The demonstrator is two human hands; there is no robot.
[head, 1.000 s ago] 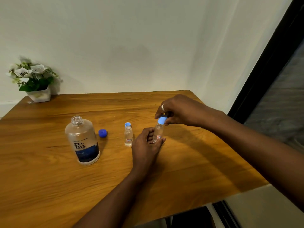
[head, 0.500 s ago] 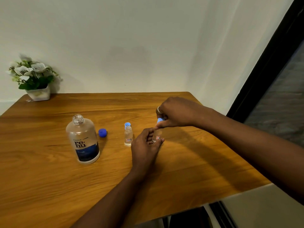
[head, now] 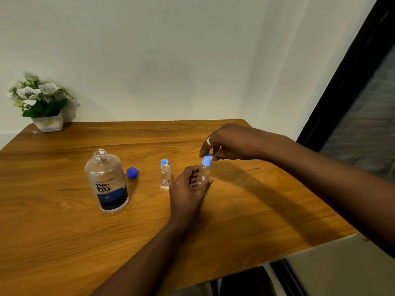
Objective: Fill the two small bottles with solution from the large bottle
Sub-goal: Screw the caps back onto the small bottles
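Large bottle (head: pixel 106 184) and left small bottle (head: pixel 165 178) uncapped. Left hand (head: pixel 188 189) grips right small bottle (head: pixel 204 173); right hand (head: pixel 230 142) pinches its cap (head: pixel 207 161). Levels unclear; pouring likely ahead.

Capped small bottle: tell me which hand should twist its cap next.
Right. The right hand pinches the light blue cap from above; the left hand grips the small bottle by its body, steadying it.

A home room is suggested: a wooden desk (head: pixel 235 210) is set against plain white walls (head: pixel 171 50), a pot of white flowers (head: pixel 42 103) is placed at its far left corner, a large bottle (head: pixel 106 182) of solution is stood near its middle, and a dark frame (head: pixel 352 71) is seen past its right edge.
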